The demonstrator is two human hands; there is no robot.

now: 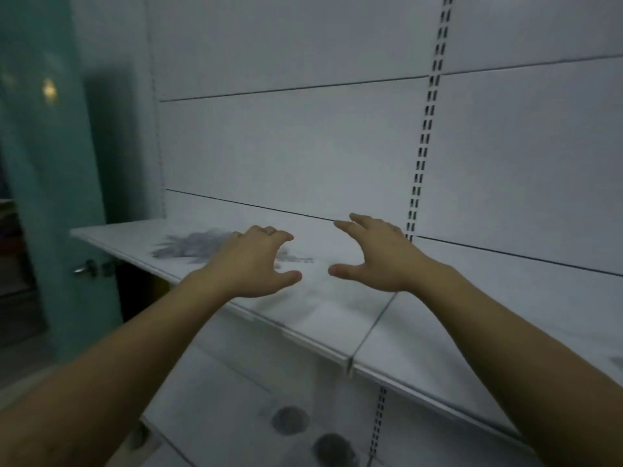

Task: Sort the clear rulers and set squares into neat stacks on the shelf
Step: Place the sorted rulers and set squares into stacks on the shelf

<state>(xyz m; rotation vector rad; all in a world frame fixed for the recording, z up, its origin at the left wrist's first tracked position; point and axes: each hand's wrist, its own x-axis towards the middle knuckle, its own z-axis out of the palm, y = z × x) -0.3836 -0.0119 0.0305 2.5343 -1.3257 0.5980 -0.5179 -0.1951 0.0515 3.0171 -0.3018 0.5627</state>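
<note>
Above the white shelf (323,311), left hand (247,264) and right hand (377,256) hover half-open, empty; the blurred ruler pile (192,247) beside the left hand is best gathered from both sides.

One head-worn, wide-angle view faces the white shelf (438,332) from close in front, looking forward and slightly down. Both forearms enter from the bottom corners, and the left hand (249,264) and right hand (374,254) reach over the shelf. The view is tilted, so the shelf's front edge runs diagonally from upper left to lower right. Behind the shelf, the back panel (286,146) and slotted upright (426,129) fill the top. A teal door (43,163) stands left of it.
</note>
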